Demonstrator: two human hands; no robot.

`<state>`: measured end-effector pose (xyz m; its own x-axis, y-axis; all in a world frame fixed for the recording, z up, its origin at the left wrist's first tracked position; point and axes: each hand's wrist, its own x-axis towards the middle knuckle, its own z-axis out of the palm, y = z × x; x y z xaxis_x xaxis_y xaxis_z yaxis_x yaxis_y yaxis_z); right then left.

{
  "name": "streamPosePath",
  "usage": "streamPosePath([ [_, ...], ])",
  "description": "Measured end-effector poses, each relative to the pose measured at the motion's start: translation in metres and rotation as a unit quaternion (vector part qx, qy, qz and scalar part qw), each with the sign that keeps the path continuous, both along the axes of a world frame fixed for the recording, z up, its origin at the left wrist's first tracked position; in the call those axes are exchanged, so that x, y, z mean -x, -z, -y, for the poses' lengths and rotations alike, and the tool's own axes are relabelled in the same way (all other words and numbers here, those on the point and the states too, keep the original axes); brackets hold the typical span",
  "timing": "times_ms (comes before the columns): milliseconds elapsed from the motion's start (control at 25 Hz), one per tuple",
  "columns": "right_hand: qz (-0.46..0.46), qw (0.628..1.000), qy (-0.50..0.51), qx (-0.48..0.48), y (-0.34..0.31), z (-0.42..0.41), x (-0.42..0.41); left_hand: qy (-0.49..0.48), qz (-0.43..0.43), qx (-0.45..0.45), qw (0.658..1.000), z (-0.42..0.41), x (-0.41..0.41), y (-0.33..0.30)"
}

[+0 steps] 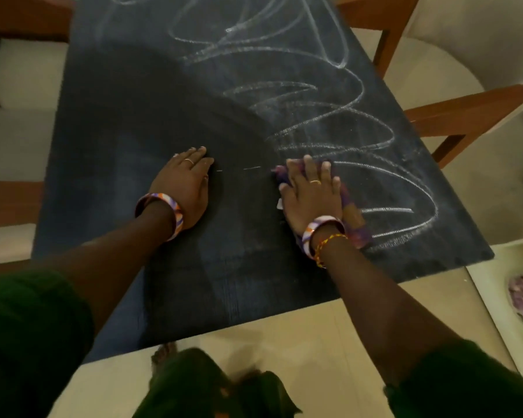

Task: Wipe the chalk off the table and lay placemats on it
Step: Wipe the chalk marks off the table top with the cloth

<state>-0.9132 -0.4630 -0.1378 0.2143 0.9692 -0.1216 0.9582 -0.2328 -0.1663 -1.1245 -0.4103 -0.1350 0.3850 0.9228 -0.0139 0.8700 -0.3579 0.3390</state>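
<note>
We press the cloth [349,206] flat under our right hand [310,194], fingers straight, at the edge of the chalk [329,116] on the table [118,131]; our left hand [187,185] lies open, bracing us. No placemats visible

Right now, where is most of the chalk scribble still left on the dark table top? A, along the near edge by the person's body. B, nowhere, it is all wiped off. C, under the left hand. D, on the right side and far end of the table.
D: the looping chalk scribble covers the right side and far end of the table, while the right hand presses a purple cloth at its edge.
</note>
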Motion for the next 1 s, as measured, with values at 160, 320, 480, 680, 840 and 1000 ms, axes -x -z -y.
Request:
streamPosePath([
  [160, 0.042, 0.982, -0.174, -0.056, 0.008, 0.069, 0.053, 0.004, -0.002, -0.004, 1.0, 0.001, 0.0, -0.005],
  [320, 0.047, 0.979, -0.19, -0.054, 0.0, 0.065, 0.008, 0.004, 0.0, -0.003, 1.0, 0.001, -0.001, -0.003],
  [480, -0.001, 1.0, -0.011, -0.01, -0.002, -0.058, -0.008, -0.004, 0.007, -0.015, 1.0, 0.001, -0.001, -0.001],
  [680, -0.005, 0.988, -0.153, -0.029, 0.002, -0.008, 0.032, 0.0, -0.007, -0.012, 1.0, 0.001, -0.002, -0.003],
  [840, 0.011, 0.984, -0.18, -0.002, -0.008, 0.049, 0.012, -0.001, -0.012, -0.004, 1.0, -0.001, -0.002, -0.001],
  [1000, 0.007, 0.997, -0.077, -0.023, -0.003, -0.074, 0.003, 0.001, -0.011, -0.013, 1.0, -0.002, -0.001, 0.0],
])
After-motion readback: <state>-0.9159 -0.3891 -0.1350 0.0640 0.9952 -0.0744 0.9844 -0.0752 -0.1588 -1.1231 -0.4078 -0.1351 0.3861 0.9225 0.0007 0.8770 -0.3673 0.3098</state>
